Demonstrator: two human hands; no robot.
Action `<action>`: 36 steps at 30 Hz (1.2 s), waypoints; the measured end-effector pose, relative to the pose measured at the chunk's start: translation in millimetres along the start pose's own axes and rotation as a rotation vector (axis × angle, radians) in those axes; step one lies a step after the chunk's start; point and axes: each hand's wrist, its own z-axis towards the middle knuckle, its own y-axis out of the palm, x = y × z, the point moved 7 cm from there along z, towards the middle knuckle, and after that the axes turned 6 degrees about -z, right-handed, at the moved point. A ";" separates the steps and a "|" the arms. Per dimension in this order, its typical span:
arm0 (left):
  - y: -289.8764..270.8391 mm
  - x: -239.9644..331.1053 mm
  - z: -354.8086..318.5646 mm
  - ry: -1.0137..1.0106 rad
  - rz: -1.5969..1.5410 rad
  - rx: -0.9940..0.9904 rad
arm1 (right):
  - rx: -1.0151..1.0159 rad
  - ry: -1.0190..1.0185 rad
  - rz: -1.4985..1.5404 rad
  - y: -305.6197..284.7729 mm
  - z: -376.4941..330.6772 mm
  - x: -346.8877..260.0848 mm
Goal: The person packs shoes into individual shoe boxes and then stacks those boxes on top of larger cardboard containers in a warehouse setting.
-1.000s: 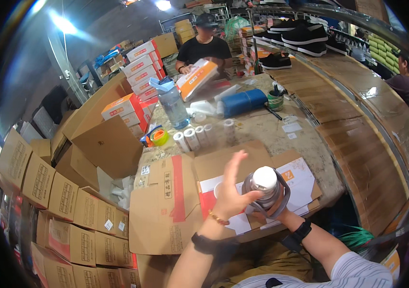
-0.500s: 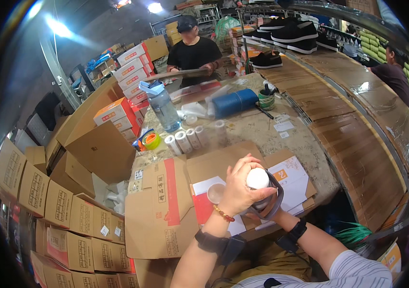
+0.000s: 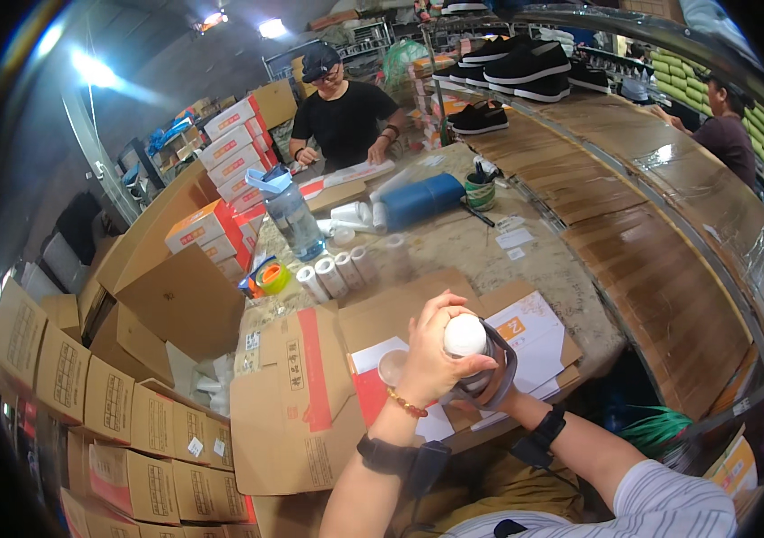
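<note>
**Both hands on white-capped bottle, over open carton**

L hand (image 3: pixel 431 359) is wrapping fingers round the white-capped bottle (image 3: pixel 465 339) from its left; R hand (image 3: pixel 481 402) is cupping it from below, grip mostly hidden. Bottle axis is pointing up toward camera, both hands touching. Below: flattened carton (image 3: pixel 310 386) on table. Count: 1 bottle, 3 white rolls (image 3: pixel 337 273) in a row beyond.

We see our left hand (image 3: pixel 431 359) raised at centre, fingers curled closed; our right hand (image 3: pixel 476 399) sits mostly hidden at its 4 o'clock, forearms entering from 6 o'clock, both wrists banded
</note>
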 end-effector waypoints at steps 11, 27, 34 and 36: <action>7.2 -11.2 -59.7 -0.119 0.017 0.310 | -0.085 0.085 0.042 10.1 -2.3 12.8; -63.5 -90.4 -101.1 -0.366 -0.089 0.270 | -0.631 0.567 0.641 -15.7 -32.2 5.2; -56.3 -145.4 -128.6 -0.475 0.614 0.241 | -0.827 0.907 1.086 16.3 -55.2 -19.1; -55.3 -138.6 -125.8 -0.540 0.626 0.368 | -0.805 1.060 1.183 19.1 -62.2 -21.3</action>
